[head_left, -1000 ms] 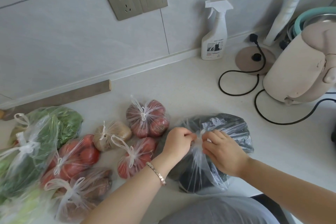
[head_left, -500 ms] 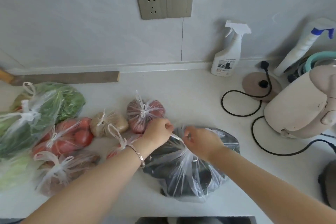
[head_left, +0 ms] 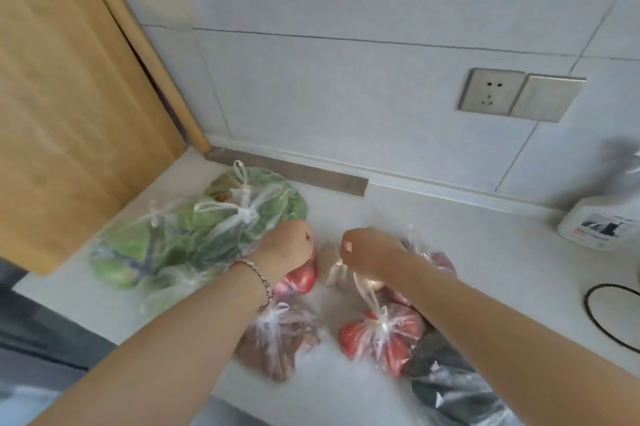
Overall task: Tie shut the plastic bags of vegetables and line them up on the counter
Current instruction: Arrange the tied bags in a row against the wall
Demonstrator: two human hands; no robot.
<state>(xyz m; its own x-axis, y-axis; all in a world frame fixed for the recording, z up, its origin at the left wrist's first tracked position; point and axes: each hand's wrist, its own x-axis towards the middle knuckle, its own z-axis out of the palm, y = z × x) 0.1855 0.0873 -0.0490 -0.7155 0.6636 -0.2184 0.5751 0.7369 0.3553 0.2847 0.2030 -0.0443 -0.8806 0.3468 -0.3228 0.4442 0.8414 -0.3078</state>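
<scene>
Several knotted clear bags lie on the white counter point(head_left: 467, 218). My left hand point(head_left: 287, 247) is curled in a fist on top of a tomato bag point(head_left: 302, 278), just right of the big bags of greens point(head_left: 194, 238). My right hand point(head_left: 369, 251) hovers with curled fingers over a small beige bag point(head_left: 332, 270); blur hides whether either hand holds plastic. Nearer me lie a brown bag point(head_left: 277, 342), a second tomato bag point(head_left: 384, 335) and the dark bag point(head_left: 446, 384) at the lower right. A third reddish bag point(head_left: 441, 259) peeks out behind my right forearm.
A wooden cabinet side point(head_left: 69, 96) closes off the counter's left end. A white spray bottle point(head_left: 595, 225) and a black cable point(head_left: 594, 318) are at the right. The tiled wall carries a socket plate point(head_left: 491, 91). The counter's front edge runs under my left forearm.
Both hands have let go of the dark bag and moved left to the tomato and beige bags. The view has swung left; the kettle is out of frame.
</scene>
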